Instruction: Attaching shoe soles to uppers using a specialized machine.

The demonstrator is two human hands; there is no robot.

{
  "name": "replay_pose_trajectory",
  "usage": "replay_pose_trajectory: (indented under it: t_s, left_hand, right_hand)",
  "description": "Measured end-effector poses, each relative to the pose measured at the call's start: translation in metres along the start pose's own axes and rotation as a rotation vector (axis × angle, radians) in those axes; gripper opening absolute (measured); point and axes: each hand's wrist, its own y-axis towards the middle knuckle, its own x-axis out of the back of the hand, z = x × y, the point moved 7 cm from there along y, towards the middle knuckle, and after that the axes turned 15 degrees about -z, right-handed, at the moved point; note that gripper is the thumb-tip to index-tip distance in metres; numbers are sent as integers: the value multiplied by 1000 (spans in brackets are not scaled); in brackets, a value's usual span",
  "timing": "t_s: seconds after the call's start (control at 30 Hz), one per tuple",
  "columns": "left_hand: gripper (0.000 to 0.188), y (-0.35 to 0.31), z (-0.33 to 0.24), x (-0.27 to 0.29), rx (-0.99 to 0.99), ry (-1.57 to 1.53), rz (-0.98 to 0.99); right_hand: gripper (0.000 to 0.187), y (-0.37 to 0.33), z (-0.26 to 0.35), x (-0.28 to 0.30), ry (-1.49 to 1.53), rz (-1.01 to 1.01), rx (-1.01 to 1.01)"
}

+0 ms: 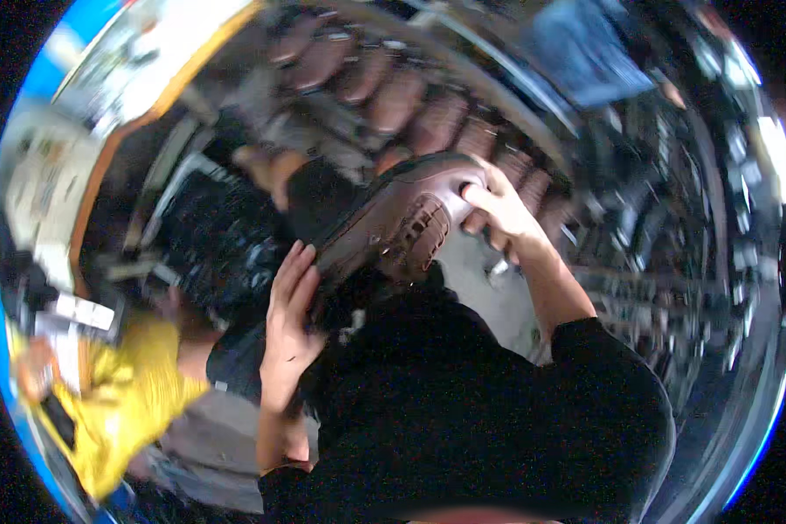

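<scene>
A brown leather lace-up shoe [371, 229] with a dark sole lies tilted across both my hands in front of my chest. My right hand [502, 212] grips its far right end, the thumb on the upper and the other fingers curled beneath. At the near left end my left hand [290, 319] is closed against the shoe, its fingers along the side and edge. The lacing [417, 234] faces toward me. Motion blur hides which end is the toe.
Several brown shoes or shoe parts [393, 100] line a rack beyond my hands. At left, a person in a yellow shirt [135, 375] sits or stands close by, near an orange-edged white table [162, 57]. Blurred racks [664, 227] crowd the right. Blue cloth or plastic [589, 52] lies at the back.
</scene>
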Motion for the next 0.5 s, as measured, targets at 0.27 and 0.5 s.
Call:
replay_pose_trajectory:
  t_s: [0.27, 0.5]
  left_hand:
    - [46, 27, -23, -98, -16, -124, 299]
    - [34, 17, -10, -104, 125, -126, 288]
  right_hand:
    - [41, -296, -295, 209, 861, -1004, -442]
    - [45, -313, -511, 380, 642, -1587, -483]
